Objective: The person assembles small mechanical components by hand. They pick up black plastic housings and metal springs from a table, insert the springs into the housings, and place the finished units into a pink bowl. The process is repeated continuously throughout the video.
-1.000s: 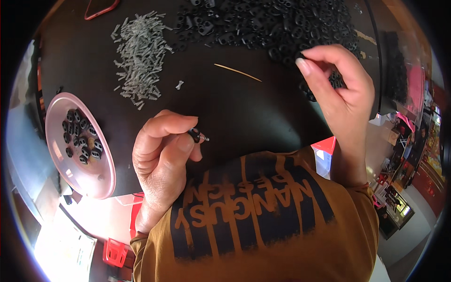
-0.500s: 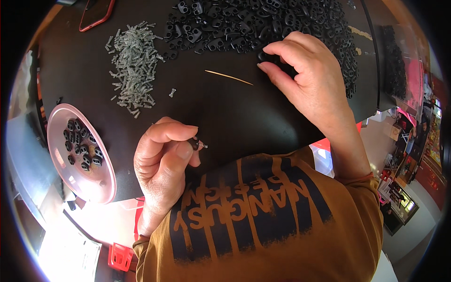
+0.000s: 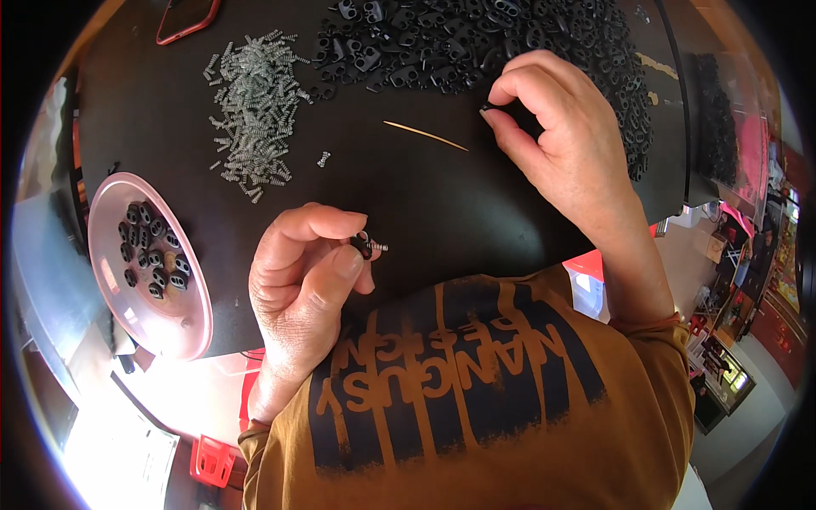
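Observation:
My left hand [image 3: 304,276] is closed around a small black plastic part with a metal spring [image 3: 367,246] sticking out of it, held just above the near edge of the black table [image 3: 425,195]. My right hand [image 3: 571,140] reaches to the edge of a big heap of black plastic parts [image 3: 476,38], its fingertips pinched on one black part [image 3: 487,109]. A pile of small silver springs [image 3: 255,102] lies at the far left. One stray spring [image 3: 323,159] lies alone on the table.
A pink round plate [image 3: 183,319] with several assembled black parts stands at the left edge. A thin wooden stick [image 3: 425,136] lies mid-table. A red-cased phone [image 3: 189,17] sits at the far left corner. More black parts fill a tray [image 3: 722,119] at right.
My right hand moved left from the right end of the heap and now pinches a black part at its near edge. My left hand keeps its small part with the spring.

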Demonstrator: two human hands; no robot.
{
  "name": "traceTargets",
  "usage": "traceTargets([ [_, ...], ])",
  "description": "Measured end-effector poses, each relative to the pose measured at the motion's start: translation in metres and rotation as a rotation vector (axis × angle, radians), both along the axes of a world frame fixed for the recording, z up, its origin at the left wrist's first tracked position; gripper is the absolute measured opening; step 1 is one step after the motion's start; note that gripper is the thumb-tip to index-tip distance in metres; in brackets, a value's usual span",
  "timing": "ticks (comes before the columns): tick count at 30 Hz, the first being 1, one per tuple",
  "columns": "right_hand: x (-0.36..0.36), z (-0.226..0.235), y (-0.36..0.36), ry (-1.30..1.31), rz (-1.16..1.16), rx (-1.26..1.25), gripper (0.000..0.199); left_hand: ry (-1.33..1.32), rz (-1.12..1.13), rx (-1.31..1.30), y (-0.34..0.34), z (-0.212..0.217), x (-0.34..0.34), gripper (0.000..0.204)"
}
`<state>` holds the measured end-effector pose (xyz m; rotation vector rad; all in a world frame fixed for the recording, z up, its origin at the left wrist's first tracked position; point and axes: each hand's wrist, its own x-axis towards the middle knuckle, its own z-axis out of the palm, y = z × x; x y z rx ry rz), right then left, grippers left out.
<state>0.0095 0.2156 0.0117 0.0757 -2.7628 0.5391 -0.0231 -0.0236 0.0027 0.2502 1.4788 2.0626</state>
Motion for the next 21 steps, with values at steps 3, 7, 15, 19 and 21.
traceTargets([
  [3,0.004,0.003,-0.004,-0.055,-0.030,-0.050,0.015,-0.012,0.002,0.008,0.000,0.001,0.000,0.015],
  [7,0.013,0.016,-0.022,-0.138,-0.146,-0.786,0.022,-0.033,-0.004,0.030,0.004,0.007,-0.002,0.016],
  [15,0.006,0.028,-0.065,-0.362,-0.187,-1.725,0.017,-0.105,0.000,0.041,0.010,0.017,-0.005,0.022],
  [19,0.004,0.021,-0.078,-0.452,-0.056,-1.881,0.015,-0.101,0.002,0.198,0.011,0.015,-0.008,0.019],
  [21,0.004,0.022,-0.078,-0.442,-0.006,-1.900,0.014,-0.118,0.015,0.201,0.012,0.016,-0.008,0.017],
])
